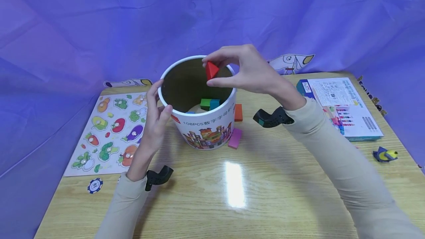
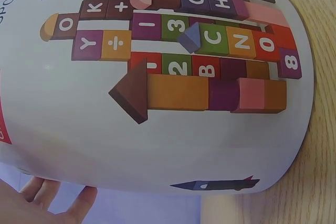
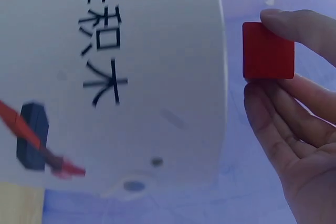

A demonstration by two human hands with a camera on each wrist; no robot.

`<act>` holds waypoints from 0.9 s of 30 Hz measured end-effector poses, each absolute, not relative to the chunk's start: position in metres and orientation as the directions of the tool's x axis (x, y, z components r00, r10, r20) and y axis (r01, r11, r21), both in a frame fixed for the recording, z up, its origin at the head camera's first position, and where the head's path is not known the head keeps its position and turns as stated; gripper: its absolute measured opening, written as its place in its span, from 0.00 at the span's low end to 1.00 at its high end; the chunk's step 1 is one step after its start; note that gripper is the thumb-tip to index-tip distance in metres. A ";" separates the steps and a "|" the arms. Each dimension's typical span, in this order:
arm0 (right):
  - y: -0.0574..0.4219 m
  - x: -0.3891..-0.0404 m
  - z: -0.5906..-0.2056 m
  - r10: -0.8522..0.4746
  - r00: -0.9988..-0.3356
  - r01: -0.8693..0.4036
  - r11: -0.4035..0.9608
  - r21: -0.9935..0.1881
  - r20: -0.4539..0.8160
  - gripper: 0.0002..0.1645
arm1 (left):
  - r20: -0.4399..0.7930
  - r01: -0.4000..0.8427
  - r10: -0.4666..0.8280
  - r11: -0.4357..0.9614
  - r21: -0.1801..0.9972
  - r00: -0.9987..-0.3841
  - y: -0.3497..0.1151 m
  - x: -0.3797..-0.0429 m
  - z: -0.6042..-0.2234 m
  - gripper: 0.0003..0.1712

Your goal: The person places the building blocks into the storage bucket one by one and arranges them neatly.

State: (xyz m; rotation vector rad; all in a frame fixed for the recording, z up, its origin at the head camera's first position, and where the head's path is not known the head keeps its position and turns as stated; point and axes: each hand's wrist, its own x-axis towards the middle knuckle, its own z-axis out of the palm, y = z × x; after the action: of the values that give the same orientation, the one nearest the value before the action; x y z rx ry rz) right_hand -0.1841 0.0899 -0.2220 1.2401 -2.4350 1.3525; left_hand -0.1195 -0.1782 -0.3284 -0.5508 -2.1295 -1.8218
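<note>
My right hand (image 1: 252,69) pinches a red triangular block (image 1: 211,70) between thumb and fingers, over the right side of the bucket's mouth. In the right wrist view, a square face of this red block (image 3: 269,51) shows beside the bucket wall. The white bucket (image 1: 212,119) stands upright, printed with pictures of toy blocks and lettering. Against its outer left side rests my left hand (image 1: 154,124), thumb and fingertips at the rim. Inside the bucket lie a green block (image 1: 205,104) and a teal block (image 1: 214,104), with a bit of blue beside them.
An orange block (image 1: 238,113) and a pink block (image 1: 235,138) lie right of the bucket. A vegetable puzzle board (image 1: 99,146) and a poker chip (image 1: 95,185) are on the left. A flat toy box (image 1: 342,108) and a small yellow-blue toy (image 1: 385,154) lie on the right.
</note>
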 end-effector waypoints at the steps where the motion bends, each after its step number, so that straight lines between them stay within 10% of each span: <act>1: 0.087 -0.184 -0.222 -0.615 -0.662 -0.690 0.277 -0.668 0.429 0.28 | 0.449 0.460 0.102 0.135 0.878 -0.887 -0.178 -0.119 -0.328 0.39; 27: 0.122 -0.179 -0.252 -0.565 -0.688 -0.652 0.205 -0.730 0.455 0.21 | 0.485 0.495 0.110 0.097 0.863 -0.868 -0.175 -0.122 -0.328 0.40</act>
State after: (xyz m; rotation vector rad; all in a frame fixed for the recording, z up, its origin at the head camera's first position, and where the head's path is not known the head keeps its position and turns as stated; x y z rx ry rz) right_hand -0.1794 0.1219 -0.2515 1.1998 -2.3691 1.5076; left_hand -0.1219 -0.1752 -0.3281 -0.5989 -2.0827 -1.8339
